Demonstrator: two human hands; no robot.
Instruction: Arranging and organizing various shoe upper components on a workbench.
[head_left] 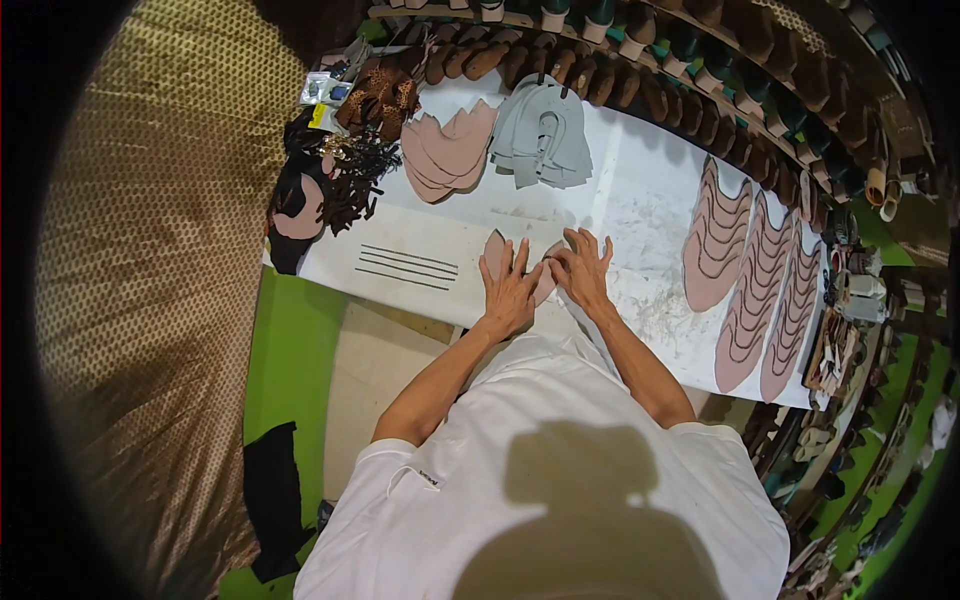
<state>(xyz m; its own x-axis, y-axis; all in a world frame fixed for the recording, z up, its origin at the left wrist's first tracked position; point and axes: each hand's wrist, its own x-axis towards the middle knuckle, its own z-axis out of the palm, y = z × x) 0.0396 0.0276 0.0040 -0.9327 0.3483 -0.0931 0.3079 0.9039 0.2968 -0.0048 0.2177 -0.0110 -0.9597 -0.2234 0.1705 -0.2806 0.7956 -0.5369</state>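
My left hand [508, 285] lies flat with spread fingers on a pink shoe-upper piece [494, 249] near the front edge of the white worktable [640, 190]. Beside it my right hand [582, 265] presses with bent fingers on the same piece's right part. Neither hand grips anything; both rest on top of the flat material.
A fanned stack of pink pieces [445, 150] and a grey stack [540, 135] lie at the back. Rows of overlapping pink pieces [745, 265] fill the right. Thin dark strips [405, 265] lie left of my hands, dark scraps [330, 185] further left. Shoe lasts [640, 85] line the shelves.
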